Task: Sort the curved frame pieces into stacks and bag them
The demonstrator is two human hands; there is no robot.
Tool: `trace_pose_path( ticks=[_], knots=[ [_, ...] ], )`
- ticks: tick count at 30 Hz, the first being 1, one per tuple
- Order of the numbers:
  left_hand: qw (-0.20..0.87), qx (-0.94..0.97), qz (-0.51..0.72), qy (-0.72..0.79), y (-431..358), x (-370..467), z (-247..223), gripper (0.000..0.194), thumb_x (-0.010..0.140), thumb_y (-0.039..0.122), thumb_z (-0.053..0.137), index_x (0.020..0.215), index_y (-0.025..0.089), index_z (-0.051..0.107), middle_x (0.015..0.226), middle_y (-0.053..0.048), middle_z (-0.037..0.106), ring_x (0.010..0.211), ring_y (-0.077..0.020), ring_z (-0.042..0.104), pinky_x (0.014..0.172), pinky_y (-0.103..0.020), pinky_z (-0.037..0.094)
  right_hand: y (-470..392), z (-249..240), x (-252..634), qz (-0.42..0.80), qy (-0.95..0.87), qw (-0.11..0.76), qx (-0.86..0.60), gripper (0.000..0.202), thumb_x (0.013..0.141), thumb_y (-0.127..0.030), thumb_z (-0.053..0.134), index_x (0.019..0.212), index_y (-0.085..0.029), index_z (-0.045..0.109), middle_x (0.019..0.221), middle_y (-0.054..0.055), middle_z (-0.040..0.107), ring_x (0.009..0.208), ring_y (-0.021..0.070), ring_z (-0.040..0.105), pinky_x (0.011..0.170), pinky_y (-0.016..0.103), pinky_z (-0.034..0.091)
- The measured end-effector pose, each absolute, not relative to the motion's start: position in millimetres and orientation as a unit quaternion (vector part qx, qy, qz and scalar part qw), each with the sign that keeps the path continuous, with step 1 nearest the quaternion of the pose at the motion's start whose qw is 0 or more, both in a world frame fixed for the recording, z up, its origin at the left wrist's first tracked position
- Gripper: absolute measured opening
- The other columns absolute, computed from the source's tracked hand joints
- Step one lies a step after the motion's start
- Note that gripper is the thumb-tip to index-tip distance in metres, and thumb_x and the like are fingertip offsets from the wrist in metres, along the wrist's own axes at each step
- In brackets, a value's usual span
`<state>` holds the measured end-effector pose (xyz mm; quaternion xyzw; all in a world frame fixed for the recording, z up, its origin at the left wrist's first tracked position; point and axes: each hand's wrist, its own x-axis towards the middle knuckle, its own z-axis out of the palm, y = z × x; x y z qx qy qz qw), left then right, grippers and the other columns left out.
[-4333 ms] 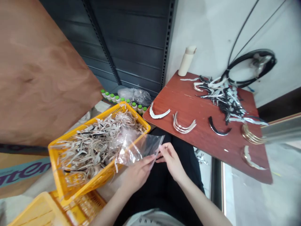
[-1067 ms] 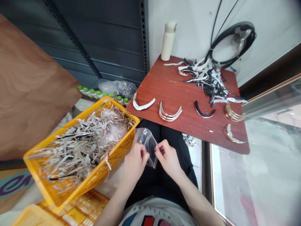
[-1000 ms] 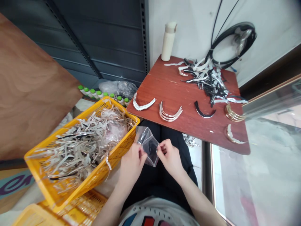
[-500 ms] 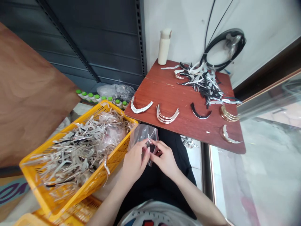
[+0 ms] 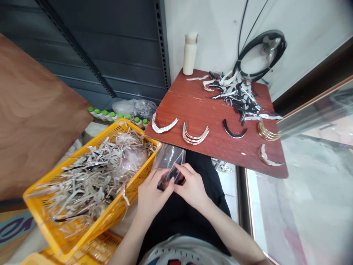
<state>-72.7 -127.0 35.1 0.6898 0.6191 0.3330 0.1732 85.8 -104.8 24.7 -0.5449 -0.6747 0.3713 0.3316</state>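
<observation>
A clear plastic bag (image 5: 168,156) hangs over my lap, just below the table's front edge. My left hand (image 5: 154,189) pinches it from the left side, thumb and forefinger near its edge. From the right, my right hand (image 5: 190,184) grips the same bag, its fingertips close to those of the left. Small dark shapes show between the hands, too unclear to name. On the red-brown table (image 5: 176,99) lie curved strips in groups: white (image 5: 164,128), silvery (image 5: 195,138), black (image 5: 234,134), gold (image 5: 268,132) and another white piece (image 5: 268,160).
A yellow crate (image 5: 91,239) full of wrapped strips stands at my left. Loose black and white strips (image 5: 239,95) are heaped at the table's back right, near a cream bottle (image 5: 190,54). A coiled black cable (image 5: 239,66) hangs on the wall. Green-capped bottles (image 5: 104,115) stand behind the crate.
My left hand has shifted slightly left and down, its forefinger farther from the right hand. More of the bag shows above the hands. The view has moved slightly.
</observation>
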Motion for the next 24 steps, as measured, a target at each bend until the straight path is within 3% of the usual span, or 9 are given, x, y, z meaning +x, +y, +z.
trace_pose_path(
  ticks=[3, 6, 10, 14, 19, 24],
  knots=[
    [0.137, 0.681, 0.318, 0.645, -121, -72, 43, 0.013, 0.091, 0.03, 0.056, 0.094, 0.024, 0.067, 0.084, 0.001, 0.07, 0.071, -0.0132, 0.067, 0.068, -0.024, 0.052, -104, 31, 90, 0.38, -0.71, 0.311, -0.505, 0.06, 0.078, -0.031, 0.074, 0.136, -0.027, 0.058, 0.11, 0.005, 0.062, 0.077, 0.015, 0.065, 0.069, 0.027, 0.058],
    [0.103, 0.672, 0.326, 0.656, -117, -72, 42, 0.014, 0.091, 0.03, 0.057, 0.088, 0.022, 0.068, 0.079, 0.002, 0.068, 0.066, -0.0114, 0.065, 0.063, -0.022, 0.048, -95, 41, 105, 0.392, -0.73, 0.348, -0.439, 0.041, 0.088, -0.034, 0.067, 0.128, -0.029, 0.063, 0.116, 0.005, 0.061, 0.087, 0.0149, 0.066, 0.077, 0.027, 0.057],
    [0.092, 0.675, 0.334, 0.652, -113, -70, 32, 0.015, 0.091, 0.029, 0.057, 0.088, 0.022, 0.07, 0.077, 0.002, 0.068, 0.064, -0.0102, 0.065, 0.063, -0.02, 0.047, -62, 53, 137, 0.246, -0.717, 0.439, -0.483, 0.023, 0.094, -0.031, 0.061, 0.115, -0.027, 0.069, 0.114, 0.007, 0.066, 0.109, 0.0217, 0.062, 0.099, 0.039, 0.05],
    [0.096, 0.679, 0.337, 0.645, -114, -63, 20, 0.015, 0.092, 0.028, 0.057, 0.094, 0.022, 0.071, 0.08, 0.001, 0.07, 0.066, -0.0105, 0.067, 0.063, -0.02, 0.048, -20, 53, 159, 0.153, -0.765, 0.39, -0.488, 0.018, 0.09, -0.031, 0.067, 0.106, -0.024, 0.067, 0.12, 0.009, 0.067, 0.117, 0.0267, 0.059, 0.104, 0.047, 0.045],
    [0.122, 0.665, 0.341, 0.654, -117, -56, 11, 0.018, 0.093, 0.029, 0.055, 0.098, 0.022, 0.071, 0.083, 0.001, 0.071, 0.066, -0.0108, 0.067, 0.063, -0.02, 0.05, 7, 42, 164, 0.144, -0.816, 0.335, -0.448, 0.004, 0.092, -0.027, 0.065, 0.092, -0.023, 0.065, 0.105, 0.006, 0.073, 0.104, 0.024, 0.066, 0.106, 0.049, 0.042],
    [0.152, 0.645, 0.36, 0.657, -119, -55, 7, 0.019, 0.094, 0.03, 0.054, 0.098, 0.022, 0.071, 0.084, 0.0, 0.071, 0.065, -0.0106, 0.067, 0.064, -0.02, 0.052, 15, 40, 165, 0.124, -0.832, 0.327, -0.431, 0.003, 0.093, -0.027, 0.063, 0.092, -0.025, 0.065, 0.095, 0.001, 0.074, 0.086, 0.0198, 0.069, 0.11, 0.049, 0.04]
  ],
)
